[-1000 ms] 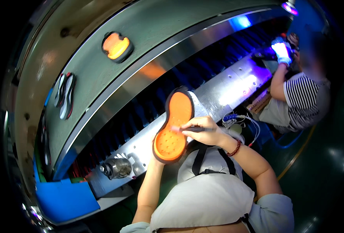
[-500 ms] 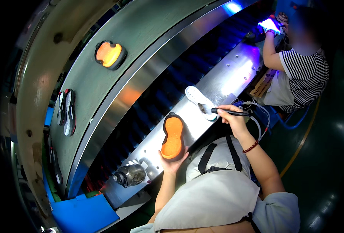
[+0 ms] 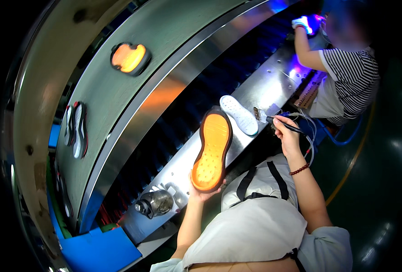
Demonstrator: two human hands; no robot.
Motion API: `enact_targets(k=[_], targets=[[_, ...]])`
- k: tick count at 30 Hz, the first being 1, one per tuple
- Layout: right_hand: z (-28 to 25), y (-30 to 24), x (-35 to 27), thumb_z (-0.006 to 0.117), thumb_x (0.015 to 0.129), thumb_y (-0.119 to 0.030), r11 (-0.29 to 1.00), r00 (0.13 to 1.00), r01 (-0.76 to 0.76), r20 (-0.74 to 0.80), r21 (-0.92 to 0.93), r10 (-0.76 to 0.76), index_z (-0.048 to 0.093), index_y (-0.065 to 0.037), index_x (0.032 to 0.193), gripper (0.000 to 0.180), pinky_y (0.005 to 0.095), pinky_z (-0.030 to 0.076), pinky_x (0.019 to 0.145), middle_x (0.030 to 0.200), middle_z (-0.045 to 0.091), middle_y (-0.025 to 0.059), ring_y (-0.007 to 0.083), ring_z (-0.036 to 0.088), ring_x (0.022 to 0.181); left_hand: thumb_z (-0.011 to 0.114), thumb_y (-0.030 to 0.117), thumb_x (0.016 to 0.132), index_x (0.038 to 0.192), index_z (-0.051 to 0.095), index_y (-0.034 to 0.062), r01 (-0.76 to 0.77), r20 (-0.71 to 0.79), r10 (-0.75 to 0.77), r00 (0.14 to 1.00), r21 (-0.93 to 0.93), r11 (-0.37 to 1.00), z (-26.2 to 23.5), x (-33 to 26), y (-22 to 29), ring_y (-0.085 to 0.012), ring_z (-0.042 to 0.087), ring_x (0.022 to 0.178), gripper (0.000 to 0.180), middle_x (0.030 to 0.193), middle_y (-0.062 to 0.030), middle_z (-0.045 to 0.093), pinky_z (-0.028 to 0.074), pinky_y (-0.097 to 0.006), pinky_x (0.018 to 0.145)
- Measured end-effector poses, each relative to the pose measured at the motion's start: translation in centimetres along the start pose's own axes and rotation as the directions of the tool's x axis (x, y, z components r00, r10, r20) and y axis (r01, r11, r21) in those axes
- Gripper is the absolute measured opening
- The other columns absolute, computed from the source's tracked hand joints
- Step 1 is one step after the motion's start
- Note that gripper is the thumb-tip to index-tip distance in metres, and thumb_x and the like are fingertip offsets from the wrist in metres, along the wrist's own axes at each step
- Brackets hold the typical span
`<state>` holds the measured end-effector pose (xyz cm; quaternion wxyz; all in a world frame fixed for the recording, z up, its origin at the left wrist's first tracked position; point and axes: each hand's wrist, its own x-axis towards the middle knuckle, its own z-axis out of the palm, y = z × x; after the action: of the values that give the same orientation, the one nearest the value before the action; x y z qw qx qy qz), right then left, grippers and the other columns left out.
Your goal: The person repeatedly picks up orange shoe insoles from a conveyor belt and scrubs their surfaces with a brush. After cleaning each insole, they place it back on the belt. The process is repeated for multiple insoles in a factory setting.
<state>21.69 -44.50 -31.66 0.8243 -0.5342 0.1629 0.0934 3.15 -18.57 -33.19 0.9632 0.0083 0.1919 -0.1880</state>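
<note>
While the left hand [image 3: 202, 192] grips the orange shoe sole [image 3: 211, 152] from below at its heel end, the sole stands up over the metal ledge [image 3: 273, 86]. Up and to the right, the right hand [image 3: 286, 133] is closed around a dark pen-like tool [image 3: 283, 124] (it seems wired, though the view is small). A white sole [image 3: 239, 114] lies between both hands, just left of the tool tip. Near the left hand's wrist sits a glass jar [image 3: 154, 203].

A shoe factory line: shoe soles [image 3: 128, 58] ride a conveyor belt [image 3: 164, 41] past a steel workbench [image 3: 273, 86] with seated workers.
</note>
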Motion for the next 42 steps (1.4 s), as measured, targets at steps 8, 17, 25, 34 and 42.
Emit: enact_targets(k=[8,17,25,34,42], targets=[[-1.2,-0.3,3.2,0.066,0.076,-0.01,0.994,0.996,0.013,-0.087,0.109,-0.004,0.062,-0.003,0.089,0.015,0.0147,0.035,0.047,0.07,0.058,-0.0012,0.0031,0.049,0.053,0.053,0.056,0.072,0.134,0.026,0.0107,0.001,0.173,-0.062,0.983,0.33,0.944,10.5,5.8,3.5,-0.0582,0.043,0.1,0.081,0.13,-0.0205,0.037,0.042,-0.067,0.065],[-0.9,-1.6,6.8,0.065,0.075,-0.011,0.989,0.995,-0.049,0.093,0.137,0.037,0.063,-0.001,0.09,0.018,0.0173,0.04,0.056,0.072,0.059,0.0008,0.0053,0.05,0.059,0.051,0.04,0.079,0.127,0.038,0.0044,-0.23,0.474,0.053,0.879,0.325,0.917,25.8,19.4,6.2,-0.041,0.036,0.115,0.06,0.126,-0.0176,0.041,0.048,-0.051,0.079],[-2.0,-1.8,11.1,0.066,0.075,-0.01,0.987,0.986,-0.128,0.118,0.097,0.116,0.063,-0.002,0.089,0.016,0.0174,0.039,0.054,0.074,0.06,0.0016,0.006,0.05,0.06,0.05,0.039,0.08,0.126,0.037,0.0078,-0.318,0.498,0.18,0.848,0.206,0.926,35.4,31.7,9.7,-0.0381,0.033,0.117,0.058,0.131,-0.0157,0.034,0.041,-0.048,0.09],[-2.8,-4.4,15.0,0.065,0.075,-0.008,0.996,0.993,-0.078,0.093,0.05,0.073,0.062,0.0,0.086,0.013,0.0184,0.04,0.055,0.07,0.058,0.0008,0.0067,0.051,0.06,0.007,0.052,0.086,0.134,0.027,0.0104,-0.711,0.285,0.671,0.684,0.467,0.526,42.5,50.4,24.1,-0.0253,0.018,0.131,0.066,0.139,-0.0089,0.027,0.008,-0.047,0.107],[-3.5,-1.9,15.9,0.064,0.076,-0.007,0.979,0.979,-0.19,-0.052,0.078,0.195,0.062,-0.001,0.086,0.012,0.0174,0.038,0.052,0.068,0.057,0.0008,0.0057,0.048,0.055,0.035,0.047,0.085,0.123,0.041,0.0132,-0.671,0.088,0.859,0.504,0.666,0.325,41.9,59.5,32.3,-0.0194,0.037,0.118,0.051,0.128,-0.0037,0.037,0.028,-0.035,0.096]])
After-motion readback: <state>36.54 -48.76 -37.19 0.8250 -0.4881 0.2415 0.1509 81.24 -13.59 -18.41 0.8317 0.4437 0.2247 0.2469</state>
